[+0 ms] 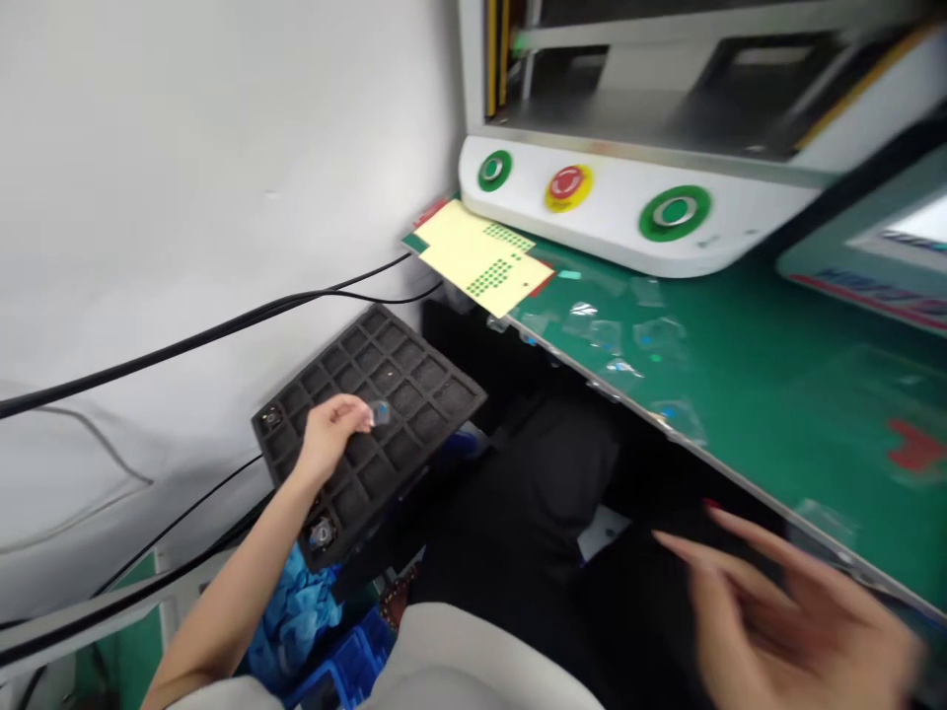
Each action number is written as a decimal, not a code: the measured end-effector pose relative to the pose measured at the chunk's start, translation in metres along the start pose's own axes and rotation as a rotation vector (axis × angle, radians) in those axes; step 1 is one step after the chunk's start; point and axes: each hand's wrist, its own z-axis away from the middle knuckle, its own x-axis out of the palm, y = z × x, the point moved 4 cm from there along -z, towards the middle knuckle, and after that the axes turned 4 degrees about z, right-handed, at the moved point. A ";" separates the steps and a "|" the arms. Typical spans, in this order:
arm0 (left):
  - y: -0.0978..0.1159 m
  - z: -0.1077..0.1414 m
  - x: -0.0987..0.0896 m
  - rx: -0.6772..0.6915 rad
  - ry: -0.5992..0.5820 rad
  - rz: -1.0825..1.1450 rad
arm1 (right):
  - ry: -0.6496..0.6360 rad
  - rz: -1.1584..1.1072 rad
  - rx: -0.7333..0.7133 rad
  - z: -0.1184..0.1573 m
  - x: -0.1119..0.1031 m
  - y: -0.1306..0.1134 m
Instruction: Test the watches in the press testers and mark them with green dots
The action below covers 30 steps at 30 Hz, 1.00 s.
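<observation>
My left hand (334,432) pinches a small clear plastic film (380,413) with a bluish mark, held above a black foam tray (403,449) divided into square pockets. One small round part (271,418) sits in the tray's left corner pocket and another (323,533) in the pocket at its lower corner. My right hand (795,611), blurred by motion, is at the lower right near the bench edge, its fingers apart and nothing seen between them.
Clear film pieces (658,336) lie on the green bench (769,394). Yellow sheets with green dots (473,256) lie below a white machine panel (599,219) with buttons. Black cables (222,335) cross at left. Blue bins (344,666) stand below.
</observation>
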 end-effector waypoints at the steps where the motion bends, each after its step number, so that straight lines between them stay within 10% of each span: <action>1: 0.012 0.010 0.023 0.037 -0.141 0.045 | -0.065 -0.045 -0.018 0.003 0.009 -0.001; 6: 0.076 0.062 0.116 0.183 -0.710 0.166 | -0.408 -0.365 -0.018 0.022 0.049 -0.015; 13: 0.146 0.101 0.181 0.360 -1.096 0.112 | -0.320 -0.760 0.196 0.005 0.027 -0.010; 22: 0.203 0.150 0.284 1.074 -1.116 -0.162 | 0.292 -0.769 0.271 -0.009 -0.053 0.041; 30: 0.221 0.179 0.367 1.406 -0.910 -0.486 | 0.632 -0.792 0.310 -0.050 -0.062 0.087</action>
